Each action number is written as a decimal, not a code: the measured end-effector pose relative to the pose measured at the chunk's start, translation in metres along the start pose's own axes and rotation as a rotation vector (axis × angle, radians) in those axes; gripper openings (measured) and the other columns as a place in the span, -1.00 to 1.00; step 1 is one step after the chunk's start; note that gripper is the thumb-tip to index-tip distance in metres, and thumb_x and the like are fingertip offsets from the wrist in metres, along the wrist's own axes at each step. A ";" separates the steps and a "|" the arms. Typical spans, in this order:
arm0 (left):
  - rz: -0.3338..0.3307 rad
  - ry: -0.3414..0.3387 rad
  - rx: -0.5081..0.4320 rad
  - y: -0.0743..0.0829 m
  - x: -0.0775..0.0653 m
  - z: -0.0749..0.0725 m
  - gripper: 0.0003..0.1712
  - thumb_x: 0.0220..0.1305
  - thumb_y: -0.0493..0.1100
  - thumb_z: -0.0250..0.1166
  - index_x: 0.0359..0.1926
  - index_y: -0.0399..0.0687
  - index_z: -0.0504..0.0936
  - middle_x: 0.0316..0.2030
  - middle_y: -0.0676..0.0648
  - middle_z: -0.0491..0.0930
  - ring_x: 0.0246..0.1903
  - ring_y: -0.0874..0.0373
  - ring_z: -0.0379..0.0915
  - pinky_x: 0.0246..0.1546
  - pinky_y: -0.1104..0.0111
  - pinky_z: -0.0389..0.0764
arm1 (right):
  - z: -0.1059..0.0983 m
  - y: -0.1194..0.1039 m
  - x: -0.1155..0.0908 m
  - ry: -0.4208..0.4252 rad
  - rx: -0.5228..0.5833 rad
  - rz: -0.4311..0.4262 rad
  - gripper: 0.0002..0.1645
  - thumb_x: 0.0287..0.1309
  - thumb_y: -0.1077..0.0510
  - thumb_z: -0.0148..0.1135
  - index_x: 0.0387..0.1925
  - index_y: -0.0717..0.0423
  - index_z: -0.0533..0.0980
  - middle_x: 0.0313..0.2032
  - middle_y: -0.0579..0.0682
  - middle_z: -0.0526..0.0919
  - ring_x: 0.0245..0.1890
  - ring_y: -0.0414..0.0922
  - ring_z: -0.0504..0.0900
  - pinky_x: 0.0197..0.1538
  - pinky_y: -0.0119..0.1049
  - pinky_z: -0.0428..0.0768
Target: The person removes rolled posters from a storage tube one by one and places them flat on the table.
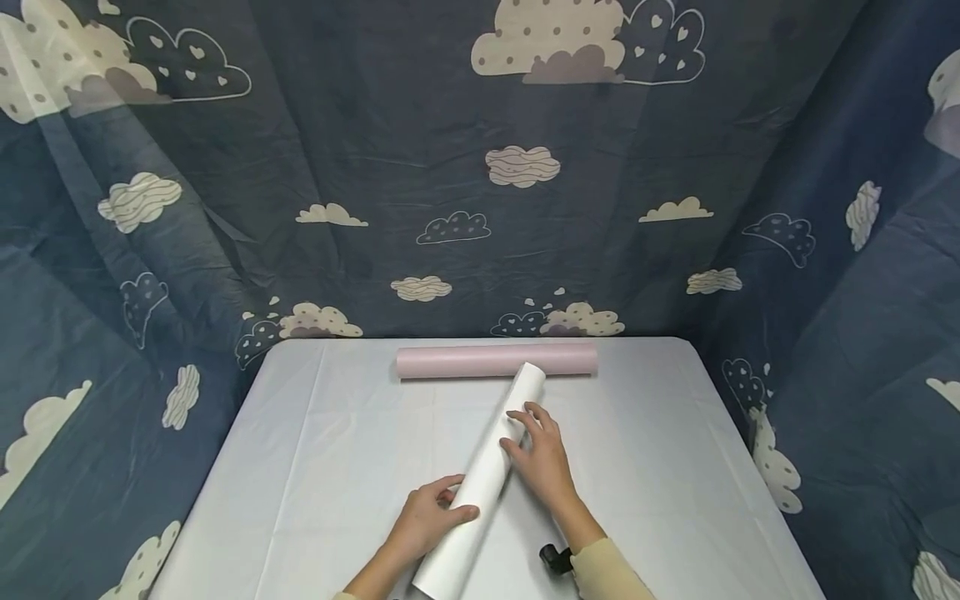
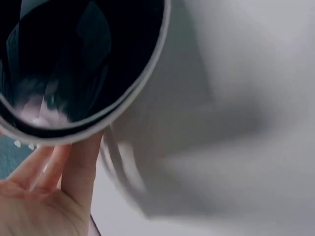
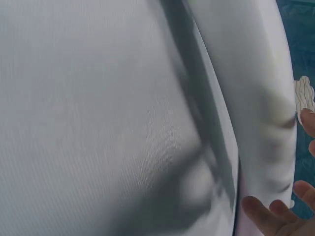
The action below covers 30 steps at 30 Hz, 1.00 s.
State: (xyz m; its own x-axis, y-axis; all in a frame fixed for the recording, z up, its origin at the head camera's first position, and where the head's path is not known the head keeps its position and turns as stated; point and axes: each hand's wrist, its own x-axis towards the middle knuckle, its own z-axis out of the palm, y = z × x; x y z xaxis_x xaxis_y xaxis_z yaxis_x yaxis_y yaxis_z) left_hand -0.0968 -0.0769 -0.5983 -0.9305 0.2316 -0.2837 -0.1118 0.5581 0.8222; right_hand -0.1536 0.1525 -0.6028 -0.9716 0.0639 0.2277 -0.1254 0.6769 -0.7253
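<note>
A long white roll lies slanted across the white table, its near end toward me and its far end by a pink roll. My left hand grips the white roll near its lower end, thumb over the top and fingers at its left side. Seen from the left wrist, this roll has an open end with a dark, shiny inside, and my left fingers lie against its outside. Farther up, my right hand has its fingers spread over the roll; firm contact is hard to judge.
The pink roll lies sideways along the back edge of the white table. Dark blue cloth printed with clouds hangs behind and at both sides. A black wrist device sits by the right sleeve.
</note>
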 end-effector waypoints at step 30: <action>-0.016 0.195 -0.046 0.019 -0.026 0.063 -0.09 0.21 0.22 0.56 0.32 -0.27 0.44 -0.17 -0.10 0.73 -0.34 0.20 0.60 -0.43 0.37 0.59 | 0.024 -0.017 -0.006 -0.091 0.143 0.128 -0.32 0.15 0.11 0.55 0.31 0.09 0.59 0.46 0.17 0.43 0.21 0.26 0.67 0.12 0.12 0.76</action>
State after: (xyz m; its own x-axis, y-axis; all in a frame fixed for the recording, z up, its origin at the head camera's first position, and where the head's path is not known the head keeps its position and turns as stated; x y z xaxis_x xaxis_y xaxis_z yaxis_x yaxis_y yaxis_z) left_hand -0.0526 -0.0224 -0.6058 -0.9779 0.0617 -0.1999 -0.1390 0.5225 0.8412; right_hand -0.1509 0.1226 -0.6073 -0.9947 0.0724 0.0728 -0.0204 0.5560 -0.8309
